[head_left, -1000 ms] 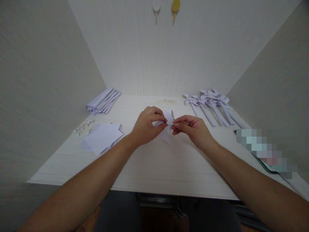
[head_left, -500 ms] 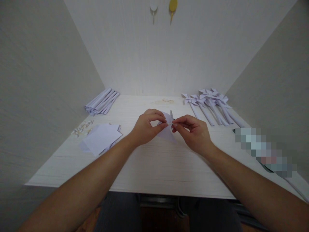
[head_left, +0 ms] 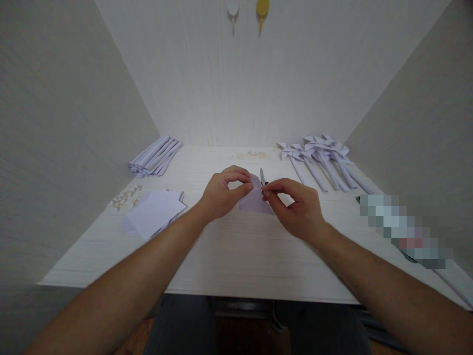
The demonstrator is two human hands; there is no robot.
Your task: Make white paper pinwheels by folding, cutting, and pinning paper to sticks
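Over the middle of the table, my left hand (head_left: pixel 229 193) pinches a white sheet of paper (head_left: pixel 254 203) between thumb and fingers. My right hand (head_left: pixel 295 203) is closed in a pinch at the sheet's right side, its fingertips close to those of the left. What the right fingertips hold is too small to make out. The paper looks partly folded up near the left fingertips, and its lower part spreads beneath both hands. Just behind the right fingertips lies a pair of scissors (head_left: pixel 262 175), blade pointing away, with its handles mostly hidden.
Rolled paper sticks (head_left: pixel 157 157) are stacked at the back left. Nearer lie a pile of paper sheets (head_left: pixel 155 212) and small loose pieces (head_left: pixel 124 197). Several paper pinwheels (head_left: pixel 321 148) rest at the back right, with a blurred-out flat object (head_left: pixel 402 231) in front.
My right hand has turned slightly and stays pinched by the paper. The sheet has shifted, showing a raised fold by the left fingertips and more of its lower part.
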